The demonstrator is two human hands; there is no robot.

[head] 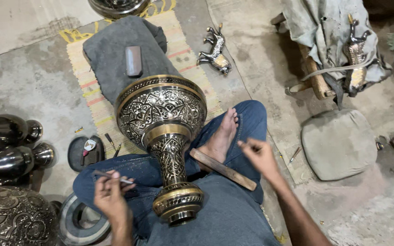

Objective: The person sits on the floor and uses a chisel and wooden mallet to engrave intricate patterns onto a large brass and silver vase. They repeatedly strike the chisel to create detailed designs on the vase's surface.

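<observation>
Left fingers: closed on a thin metal tool [107, 176], held level over the left knee; left hand [110, 200] well short of the vase.
Right fingers: pinched together at the tips, a small dark thing possibly held between them, too small to tell; right hand [261, 157] raised above the right knee, apart from the vase.
Vase position: a large engraved vase [165, 136] is laid on its side across the lap, wide body resting on a grey cloth [115, 54] on the mat, narrow neck toward the person.
Vase look: dark ground, dense floral pattern cut bright; plain brass bands at shoulder, waist and neck.
Progress: body and neck are seen fully patterned on the visible side, so engraving is judged largely done; the far side is hidden.
Left over: neither hand is touching the metal now.
Nearby: a wooden stick [223, 169] lies across the thigh beside the bare foot [222, 136]; plain dark vases [10, 146] lie on the floor at left.
</observation>
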